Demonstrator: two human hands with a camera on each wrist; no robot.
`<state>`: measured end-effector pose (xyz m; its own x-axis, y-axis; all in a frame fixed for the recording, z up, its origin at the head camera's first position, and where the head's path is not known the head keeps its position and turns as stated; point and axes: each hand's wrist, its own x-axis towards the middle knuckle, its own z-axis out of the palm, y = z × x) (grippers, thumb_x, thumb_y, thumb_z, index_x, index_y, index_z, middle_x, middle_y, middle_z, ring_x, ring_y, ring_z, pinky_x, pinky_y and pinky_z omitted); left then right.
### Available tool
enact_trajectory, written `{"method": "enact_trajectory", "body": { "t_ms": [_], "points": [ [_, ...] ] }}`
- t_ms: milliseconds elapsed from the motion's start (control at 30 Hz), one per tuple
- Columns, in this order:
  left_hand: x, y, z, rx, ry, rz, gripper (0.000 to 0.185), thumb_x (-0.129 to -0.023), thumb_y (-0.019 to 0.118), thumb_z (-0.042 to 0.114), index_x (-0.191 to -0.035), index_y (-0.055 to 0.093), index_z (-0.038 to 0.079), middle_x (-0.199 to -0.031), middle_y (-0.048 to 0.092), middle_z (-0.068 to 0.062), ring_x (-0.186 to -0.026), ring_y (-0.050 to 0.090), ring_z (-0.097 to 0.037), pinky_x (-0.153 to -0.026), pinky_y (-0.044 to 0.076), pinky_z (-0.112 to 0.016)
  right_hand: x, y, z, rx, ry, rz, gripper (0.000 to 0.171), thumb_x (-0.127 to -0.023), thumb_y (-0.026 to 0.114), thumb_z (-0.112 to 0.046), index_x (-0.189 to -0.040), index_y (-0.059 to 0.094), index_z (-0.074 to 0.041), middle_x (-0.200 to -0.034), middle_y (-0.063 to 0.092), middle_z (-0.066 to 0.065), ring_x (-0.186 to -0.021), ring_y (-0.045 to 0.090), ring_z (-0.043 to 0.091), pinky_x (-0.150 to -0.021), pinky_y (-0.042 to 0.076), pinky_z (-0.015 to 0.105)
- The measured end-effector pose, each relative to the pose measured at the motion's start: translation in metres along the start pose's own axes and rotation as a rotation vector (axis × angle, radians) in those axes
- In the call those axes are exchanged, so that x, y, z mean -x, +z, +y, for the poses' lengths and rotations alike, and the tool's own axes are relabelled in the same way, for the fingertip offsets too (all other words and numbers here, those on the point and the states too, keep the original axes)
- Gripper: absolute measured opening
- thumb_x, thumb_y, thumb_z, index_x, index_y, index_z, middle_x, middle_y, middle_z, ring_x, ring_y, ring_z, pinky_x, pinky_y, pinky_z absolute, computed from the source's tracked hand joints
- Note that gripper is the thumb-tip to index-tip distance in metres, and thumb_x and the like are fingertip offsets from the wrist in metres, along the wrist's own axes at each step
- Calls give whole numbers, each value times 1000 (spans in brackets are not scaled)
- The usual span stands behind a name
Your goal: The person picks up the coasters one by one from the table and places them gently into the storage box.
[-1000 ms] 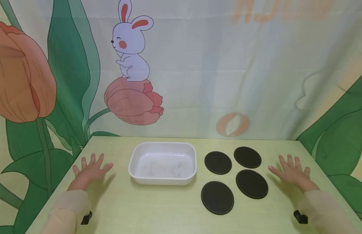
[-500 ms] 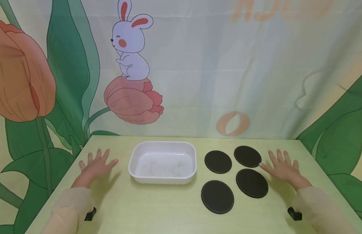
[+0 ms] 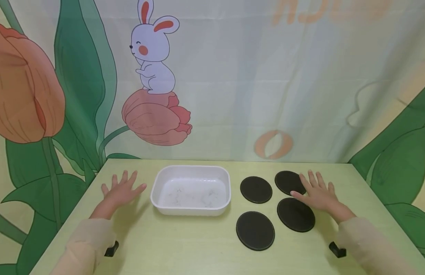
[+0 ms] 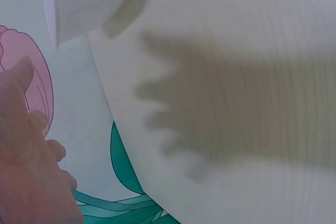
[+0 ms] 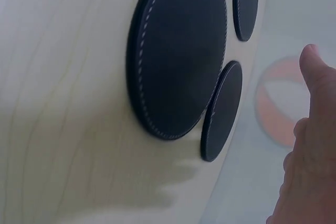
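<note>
My left hand (image 3: 120, 194) hovers with spread fingers over the table, left of a white rectangular tub (image 3: 191, 211). Its shadow falls on the wood in the left wrist view. My right hand (image 3: 319, 194), fingers also spread, is held above two of the round black coasters and holds nothing. It partly covers the back right coaster (image 3: 287, 182); the front right coaster (image 3: 295, 215) lies just below it. Farther left are the back left coaster (image 3: 256, 190) and the front left coaster (image 3: 255, 231). White stitching runs round the edge of a coaster (image 5: 181, 56) in the right wrist view.
The pale wooden table (image 3: 185, 248) ends at a printed curtain (image 3: 219, 95) with a rabbit and tulips. Black straps or mounts show at both wrists, below the cream sleeves (image 3: 370, 240).
Both hands have moved inward and a little toward the back of the table. The right one has come over the coasters, the left one nearer the tub. Coasters and tub have stayed put.
</note>
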<state>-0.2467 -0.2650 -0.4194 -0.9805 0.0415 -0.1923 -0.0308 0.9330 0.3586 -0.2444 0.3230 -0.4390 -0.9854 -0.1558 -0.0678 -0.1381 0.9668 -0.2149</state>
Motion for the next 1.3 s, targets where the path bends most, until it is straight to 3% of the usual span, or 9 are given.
{"method": "enact_trajectory", "body": {
  "t_ms": [600,833,1033,1167,1300],
  "points": [
    [-4,19,34,-60,74,34,79,-85,30,62,-142,15,10,-145,0,-24,-128,-10,-49,-91,-12,-69,4,14,-54,40,-155,29,82,-81,41,-62,-142,15,-13,-147,4,20,-134,-2,38,-96,1,67],
    [-10,28,44,-19,137,124,59,-91,39,39,-138,26,5,-143,12,-26,-129,11,-47,-97,12,-65,7,23,-77,30,-246,50,83,-79,51,-57,-141,19,-12,-147,9,18,-134,5,38,-96,9,66],
    [-11,25,49,103,135,214,47,-91,45,21,-132,35,0,-139,27,-26,-126,27,-43,-98,26,-56,6,27,-90,-165,-353,-2,87,-75,65,-42,-142,17,-11,-146,16,15,-132,17,36,-98,22,60],
    [-12,25,47,181,123,259,45,-89,46,15,-131,37,0,-131,39,-25,-116,42,-40,-92,36,-52,4,30,-95,-319,-352,-85,88,-74,69,-34,-142,17,-13,-145,23,11,-128,31,32,-98,31,49],
    [-13,27,46,253,73,245,45,-89,46,11,-132,35,0,-127,43,-26,-105,52,-38,-84,43,-48,0,35,-96,-397,-318,-138,86,-73,70,-29,-141,19,-14,-138,36,15,-111,49,33,-84,43,44]
  ]
}}
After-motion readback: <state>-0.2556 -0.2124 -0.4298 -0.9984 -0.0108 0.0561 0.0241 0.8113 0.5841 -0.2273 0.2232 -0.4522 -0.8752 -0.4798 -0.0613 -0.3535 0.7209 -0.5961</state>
